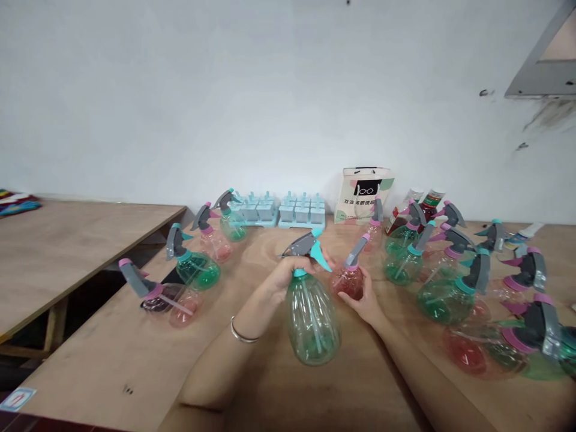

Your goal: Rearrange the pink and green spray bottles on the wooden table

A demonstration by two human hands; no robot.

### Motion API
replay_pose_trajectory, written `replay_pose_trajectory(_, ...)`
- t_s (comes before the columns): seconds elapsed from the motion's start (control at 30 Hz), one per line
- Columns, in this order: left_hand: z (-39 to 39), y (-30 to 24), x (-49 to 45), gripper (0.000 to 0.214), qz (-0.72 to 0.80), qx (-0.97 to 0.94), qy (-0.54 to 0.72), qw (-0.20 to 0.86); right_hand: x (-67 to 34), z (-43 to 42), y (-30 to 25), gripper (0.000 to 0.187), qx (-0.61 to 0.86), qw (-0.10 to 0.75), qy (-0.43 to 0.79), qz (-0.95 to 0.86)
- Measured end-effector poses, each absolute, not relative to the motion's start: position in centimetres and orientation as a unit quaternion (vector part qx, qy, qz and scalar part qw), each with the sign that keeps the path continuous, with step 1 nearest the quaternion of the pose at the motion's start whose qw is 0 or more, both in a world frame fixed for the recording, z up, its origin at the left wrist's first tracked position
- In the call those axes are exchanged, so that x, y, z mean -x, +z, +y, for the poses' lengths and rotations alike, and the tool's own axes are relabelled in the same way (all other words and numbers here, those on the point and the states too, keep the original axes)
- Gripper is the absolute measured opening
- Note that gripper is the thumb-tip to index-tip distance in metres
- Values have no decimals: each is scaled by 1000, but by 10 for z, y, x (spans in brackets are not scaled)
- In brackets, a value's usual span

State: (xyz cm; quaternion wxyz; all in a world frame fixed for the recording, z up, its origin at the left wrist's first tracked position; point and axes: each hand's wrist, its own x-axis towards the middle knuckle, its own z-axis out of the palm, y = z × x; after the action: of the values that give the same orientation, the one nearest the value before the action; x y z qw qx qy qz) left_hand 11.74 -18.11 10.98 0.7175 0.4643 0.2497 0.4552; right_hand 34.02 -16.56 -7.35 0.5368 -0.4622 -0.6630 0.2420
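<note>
My left hand (pixel 293 273) is wrapped round the neck of a green clear spray bottle (pixel 314 324), just under its grey and turquoise trigger head. That bottle hangs tilted towards me, its base near the front. To the right, my right hand (pixel 365 299) grips the body of a red clear spray bottle (pixel 348 282) with a grey and pink head. This one looks upright, its base at or close to the tabletop; I cannot tell whether it touches. The fingertips behind both bottles are partly hidden.
Several spray bottles stand in a row on the left, such as a green one (pixel 198 270), and many crowd the right, such as another green one (pixel 445 300). Light-blue popsicle moulds (pixel 301 213), a paper bag (pixel 363 195) and sauce bottles (pixel 432 207) line the wall. A second table (pixel 81 246) adjoins at left.
</note>
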Motion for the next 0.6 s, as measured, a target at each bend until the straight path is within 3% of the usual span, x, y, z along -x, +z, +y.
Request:
replay_pose_trajectory(0.3,-181,110,-115,28,256,-490,423,718,-340,-166,-73,85,463,538,246,-660)
replay_pose_trajectory(0.47,-183,113,-116,17,272,-487,471,683,-339,-167,-71,84,461,534,251,-662)
replay_pose_trajectory(0.6,-183,112,-115,24,258,-495,441,703,-338,-167,-71,86,464,539,254,-656)
